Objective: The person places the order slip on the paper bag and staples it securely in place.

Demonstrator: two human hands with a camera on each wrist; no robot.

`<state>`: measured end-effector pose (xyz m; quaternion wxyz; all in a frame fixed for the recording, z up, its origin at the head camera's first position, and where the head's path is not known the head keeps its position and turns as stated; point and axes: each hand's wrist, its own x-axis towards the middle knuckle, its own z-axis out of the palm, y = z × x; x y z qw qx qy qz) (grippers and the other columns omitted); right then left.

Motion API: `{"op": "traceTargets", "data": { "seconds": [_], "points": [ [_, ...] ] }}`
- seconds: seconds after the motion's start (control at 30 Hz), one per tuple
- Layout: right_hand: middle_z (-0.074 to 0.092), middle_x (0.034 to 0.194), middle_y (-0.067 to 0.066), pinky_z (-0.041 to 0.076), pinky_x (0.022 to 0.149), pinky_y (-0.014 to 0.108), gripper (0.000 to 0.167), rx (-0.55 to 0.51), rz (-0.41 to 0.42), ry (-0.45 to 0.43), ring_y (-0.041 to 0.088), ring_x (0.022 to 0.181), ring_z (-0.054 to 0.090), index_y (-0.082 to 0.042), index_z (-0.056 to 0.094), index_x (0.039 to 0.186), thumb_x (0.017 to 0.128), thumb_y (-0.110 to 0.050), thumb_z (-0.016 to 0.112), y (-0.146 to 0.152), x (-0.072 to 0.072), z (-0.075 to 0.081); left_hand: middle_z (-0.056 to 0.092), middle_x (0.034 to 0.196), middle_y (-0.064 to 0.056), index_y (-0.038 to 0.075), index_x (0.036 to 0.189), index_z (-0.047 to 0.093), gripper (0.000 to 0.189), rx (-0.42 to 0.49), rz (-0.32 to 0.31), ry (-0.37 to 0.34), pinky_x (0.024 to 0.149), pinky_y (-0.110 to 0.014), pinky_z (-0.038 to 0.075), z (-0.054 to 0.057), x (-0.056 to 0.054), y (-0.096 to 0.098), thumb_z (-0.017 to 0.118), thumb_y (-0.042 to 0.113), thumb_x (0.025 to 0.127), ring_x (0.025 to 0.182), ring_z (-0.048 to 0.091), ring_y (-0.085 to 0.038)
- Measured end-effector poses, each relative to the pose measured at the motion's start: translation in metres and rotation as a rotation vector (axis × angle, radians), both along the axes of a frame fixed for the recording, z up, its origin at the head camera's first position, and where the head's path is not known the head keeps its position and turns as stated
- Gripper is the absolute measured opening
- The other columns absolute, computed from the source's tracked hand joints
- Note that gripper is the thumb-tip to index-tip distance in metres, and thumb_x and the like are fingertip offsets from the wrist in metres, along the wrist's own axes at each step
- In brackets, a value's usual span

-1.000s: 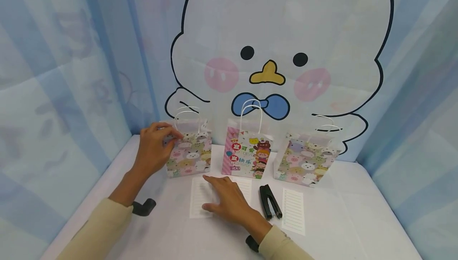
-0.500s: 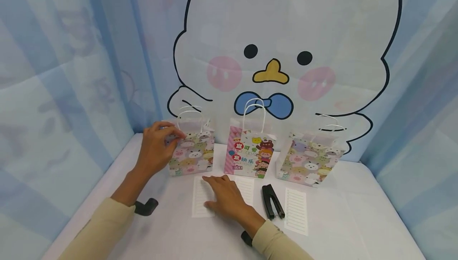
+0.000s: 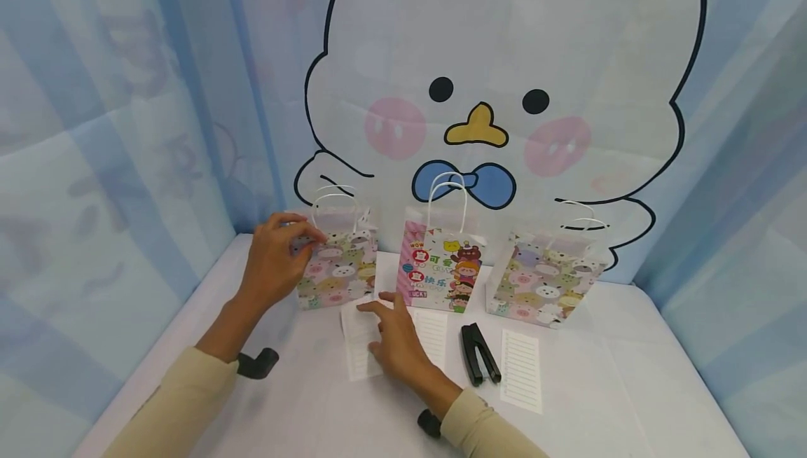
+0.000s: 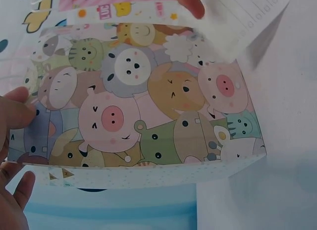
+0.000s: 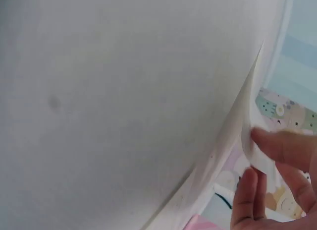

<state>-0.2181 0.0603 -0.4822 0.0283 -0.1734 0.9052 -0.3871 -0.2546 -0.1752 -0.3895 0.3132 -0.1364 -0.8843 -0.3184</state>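
Note:
My left hand pinches the upper left edge of a gift bag printed with cartoon animals. In the left wrist view, the thumb lies on the bag's printed front, with other fingers behind. My right hand pinches a white lined paper slip in front of that bag. The right wrist view shows this slip bent and raised off the tabletop, between thumb and fingers. A second lined slip lies flat just right of it, partly covered by the right hand.
A pink and white gift bag stands in the middle and another animal-print bag at the right. A black stapler lies beside a third lined slip. A cartoon-printed curtain hangs behind the white tabletop.
The right fingers have taken hold of the left slip, which was flat under them; its far end is now lifted and shifted slightly. The left hand has stayed on the bag.

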Motion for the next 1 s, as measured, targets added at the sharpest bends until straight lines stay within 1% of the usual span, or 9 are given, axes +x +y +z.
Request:
{"op": "traceTargets", "data": {
  "seconds": [0.07, 0.13, 0.23, 0.3, 0.37, 0.53, 0.67, 0.87, 1.0],
  "points": [
    [0.043, 0.159, 0.013, 0.055, 0.085, 0.026, 0.057, -0.042, -0.03, -0.011, 0.015, 0.098, 0.058, -0.021, 0.073, 0.132, 0.085, 0.01, 0.079, 0.001, -0.001, 0.001, 0.074, 0.117, -0.018, 0.006, 0.1, 0.082, 0.014, -0.001, 0.003, -0.006, 0.105, -0.065, 0.04, 0.0, 0.0, 0.0, 0.079, -0.003, 0.09, 0.124, 0.06, -0.04],
    [0.05, 0.154, 0.011, 0.055, 0.082, 0.023, 0.051, -0.079, -0.041, -0.029, 0.014, 0.095, 0.059, -0.019, 0.077, 0.127, 0.085, 0.01, 0.079, 0.003, -0.002, 0.002, 0.074, 0.117, -0.019, 0.007, 0.1, 0.082, 0.014, -0.005, 0.004, -0.009, 0.105, -0.066, 0.04, 0.001, 0.0, 0.0, 0.079, -0.003, 0.09, 0.125, 0.06, -0.04],
    [0.066, 0.134, 0.007, 0.054, 0.079, 0.022, 0.043, -0.127, -0.035, -0.054, 0.014, 0.092, 0.06, -0.016, 0.08, 0.12, 0.085, 0.009, 0.079, 0.005, -0.003, 0.002, 0.075, 0.117, -0.018, 0.007, 0.1, 0.082, 0.014, -0.01, 0.005, -0.013, 0.106, -0.066, 0.04, 0.002, 0.0, 0.0, 0.078, -0.003, 0.091, 0.125, 0.06, -0.04],
    [0.072, 0.12, 0.003, 0.054, 0.079, 0.021, 0.039, -0.157, -0.022, -0.064, 0.014, 0.093, 0.061, -0.015, 0.081, 0.119, 0.086, 0.007, 0.081, 0.006, -0.004, 0.003, 0.075, 0.117, -0.018, 0.007, 0.099, 0.082, 0.014, -0.01, 0.005, -0.015, 0.106, -0.067, 0.041, 0.003, 0.0, 0.0, 0.078, -0.003, 0.091, 0.125, 0.06, -0.04],
    [0.075, 0.116, 0.0, 0.055, 0.083, 0.021, 0.036, -0.195, -0.007, -0.062, 0.015, 0.097, 0.063, -0.016, 0.081, 0.12, 0.088, 0.002, 0.082, 0.005, -0.005, 0.004, 0.075, 0.117, -0.018, 0.007, 0.099, 0.082, 0.014, -0.008, 0.005, -0.019, 0.106, -0.067, 0.041, 0.003, 0.001, 0.0, 0.077, -0.003, 0.091, 0.125, 0.06, -0.04],
    [0.076, 0.124, -0.003, 0.058, 0.094, 0.027, 0.035, -0.326, 0.032, -0.006, 0.017, 0.111, 0.067, -0.019, 0.079, 0.123, 0.09, -0.007, 0.083, 0.002, -0.008, 0.013, 0.077, 0.113, -0.017, 0.007, 0.099, 0.081, 0.015, -0.008, -0.003, -0.024, 0.106, -0.067, 0.041, 0.004, 0.001, 0.001, 0.076, -0.003, 0.091, 0.127, 0.06, -0.041],
    [0.076, 0.127, -0.001, 0.057, 0.098, 0.033, 0.036, -0.421, 0.04, 0.021, 0.02, 0.113, 0.067, -0.019, 0.079, 0.124, 0.09, -0.007, 0.083, -0.004, -0.013, 0.025, 0.077, 0.113, -0.017, 0.008, 0.1, 0.081, 0.015, -0.008, -0.01, -0.04, 0.107, -0.069, 0.042, 0.006, 0.002, 0.001, 0.076, -0.002, 0.091, 0.128, 0.059, -0.041],
    [0.074, 0.131, 0.0, 0.055, 0.101, 0.04, 0.036, -0.559, 0.017, -0.036, 0.023, 0.113, 0.064, -0.018, 0.079, 0.124, 0.091, -0.004, 0.081, -0.014, -0.023, 0.039, 0.076, 0.115, -0.017, 0.007, 0.099, 0.08, 0.013, 0.014, -0.031, -0.065, 0.111, -0.07, 0.043, 0.007, 0.003, 0.001, 0.078, -0.001, 0.09, 0.132, 0.057, -0.042],
    [0.072, 0.13, 0.0, 0.057, 0.097, 0.034, 0.034, -0.618, -0.016, -0.089, 0.023, 0.11, 0.063, -0.019, 0.079, 0.124, 0.093, -0.005, 0.08, -0.019, -0.03, 0.044, 0.075, 0.117, -0.017, 0.007, 0.1, 0.079, 0.012, 0.022, -0.03, -0.09, 0.112, -0.07, 0.043, 0.008, 0.002, 0.002, 0.078, 0.0, 0.091, 0.134, 0.056, -0.041]
  ]
}}
